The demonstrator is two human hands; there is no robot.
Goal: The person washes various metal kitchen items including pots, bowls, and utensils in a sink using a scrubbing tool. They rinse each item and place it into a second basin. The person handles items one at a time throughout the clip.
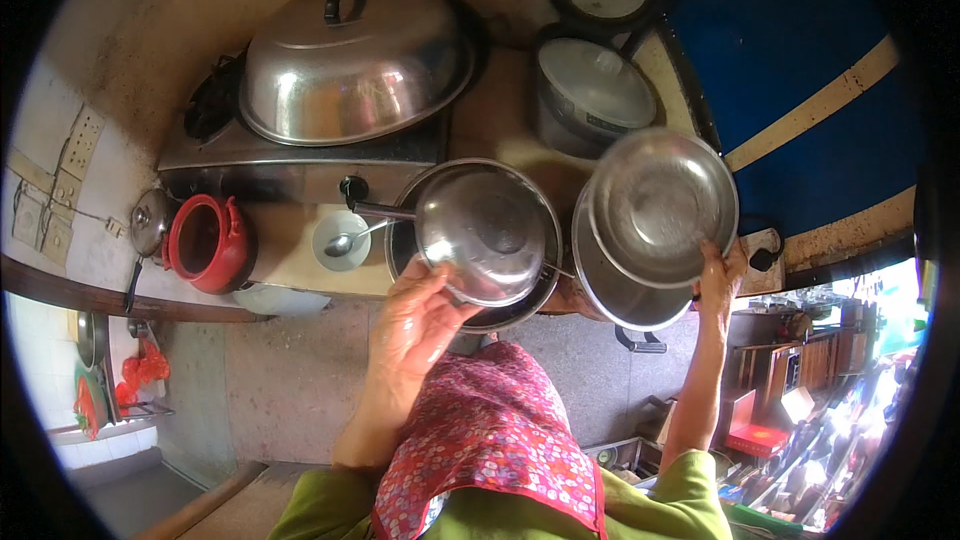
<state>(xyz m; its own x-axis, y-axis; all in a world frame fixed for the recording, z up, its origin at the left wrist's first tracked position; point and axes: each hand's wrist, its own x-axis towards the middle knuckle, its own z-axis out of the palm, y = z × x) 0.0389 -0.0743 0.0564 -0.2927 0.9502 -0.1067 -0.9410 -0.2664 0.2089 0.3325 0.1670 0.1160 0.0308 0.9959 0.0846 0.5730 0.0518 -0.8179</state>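
Note:
My left hand [412,315] pinches the near rim of a small shiny metal bowl [488,240]. That bowl is tilted over a large dark-bottomed pan [543,202], hiding much of its inside. A dark handle [380,210] sticks out to the bowl's left; what it belongs to is hidden. My right hand [721,275] grips the near right rim of a wider, shallow metal bowl [660,202]. It is raised over a deep metal pot [630,305] with a black side handle, covering most of the pot's opening.
A big domed metal lid [355,70] covers the stove [300,155]. On the counter's left are a red clay pot [207,245] and a white bowl [335,252] with a metal spoon. A lidded pot [595,90] stands behind my right hand's bowl, near blue panels [790,30].

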